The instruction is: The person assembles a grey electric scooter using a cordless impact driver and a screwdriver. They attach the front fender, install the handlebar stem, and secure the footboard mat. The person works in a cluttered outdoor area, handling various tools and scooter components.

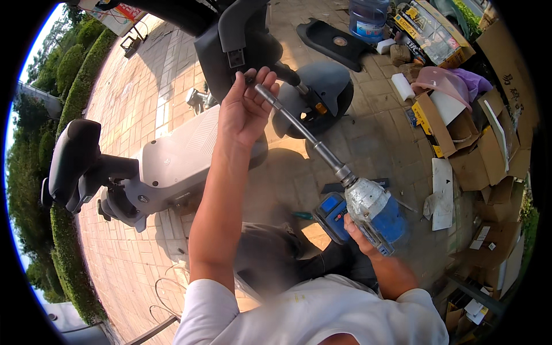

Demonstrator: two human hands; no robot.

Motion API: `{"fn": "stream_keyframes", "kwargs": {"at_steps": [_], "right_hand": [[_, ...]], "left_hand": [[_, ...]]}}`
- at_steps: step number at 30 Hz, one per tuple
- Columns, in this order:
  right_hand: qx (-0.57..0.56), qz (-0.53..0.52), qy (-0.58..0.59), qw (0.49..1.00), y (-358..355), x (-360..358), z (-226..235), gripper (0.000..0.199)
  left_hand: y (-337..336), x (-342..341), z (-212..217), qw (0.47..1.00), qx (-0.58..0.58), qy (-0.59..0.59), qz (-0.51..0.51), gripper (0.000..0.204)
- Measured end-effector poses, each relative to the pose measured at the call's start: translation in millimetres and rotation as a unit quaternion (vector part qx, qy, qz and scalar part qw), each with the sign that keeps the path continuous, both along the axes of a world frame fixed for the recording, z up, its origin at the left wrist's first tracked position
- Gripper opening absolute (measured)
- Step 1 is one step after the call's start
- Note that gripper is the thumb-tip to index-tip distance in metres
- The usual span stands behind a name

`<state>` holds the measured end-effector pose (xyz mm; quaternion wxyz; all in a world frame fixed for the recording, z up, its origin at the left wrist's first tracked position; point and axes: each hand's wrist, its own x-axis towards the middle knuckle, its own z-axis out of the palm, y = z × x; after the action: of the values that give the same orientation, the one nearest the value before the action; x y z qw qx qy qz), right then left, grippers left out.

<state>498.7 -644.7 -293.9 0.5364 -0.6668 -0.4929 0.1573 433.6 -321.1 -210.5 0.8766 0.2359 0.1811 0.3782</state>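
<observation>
Brick paving (pixel 109 241), clipped green hedge (pixel 69 259) bordering it, blue-tinted water jug (pixel 368 16), pink hat-shaped article (pixel 435 81) beside purple sheeting (pixel 476 81), opened cardboard boxes (pixel 480 164) heaped over there, white roll (pixel 402 87) near them, pale strip (pixel 441 198) lying flat

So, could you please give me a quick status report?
Right hand gripping blue power driver. Left hand at tip of long extension, near scooter's dark front section. Nothing visibly blocking the extension.

Present are one left hand (pixel 248 118), one right hand (pixel 361 237), one power wrench (pixel 372 208), one battery pack (pixel 332 215), one metal shaft (pixel 315 142), one scooter (pixel 183 144), one water bottle (pixel 368 19).
</observation>
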Motion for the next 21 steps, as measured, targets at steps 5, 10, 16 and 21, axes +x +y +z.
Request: {"fn": "stream_keyframes", "kwargs": {"at_steps": [5,10,16,21], "right_hand": [[-0.023,0.008,0.054,0.998,4,-9,-15,0.01],[-0.008,-0.007,0.063,0.998,15,-15,0,0.015],[-0.031,0.04,0.159,0.986,19,-16,-17,0.034],[0.027,0.036,0.375,0.926,28,-23,-8,0.032]], "left_hand": [[1,-9,-5,1.0,-0.025,0.005,-0.014,0.029],[8,-10,-5,0.999,0.002,0.022,-0.03,0.026],[25,-10,-9,0.995,-0.007,0.078,-0.066,0.026],[39,-13,-14,0.99,0.04,-0.033,-0.133,0.026]]}}
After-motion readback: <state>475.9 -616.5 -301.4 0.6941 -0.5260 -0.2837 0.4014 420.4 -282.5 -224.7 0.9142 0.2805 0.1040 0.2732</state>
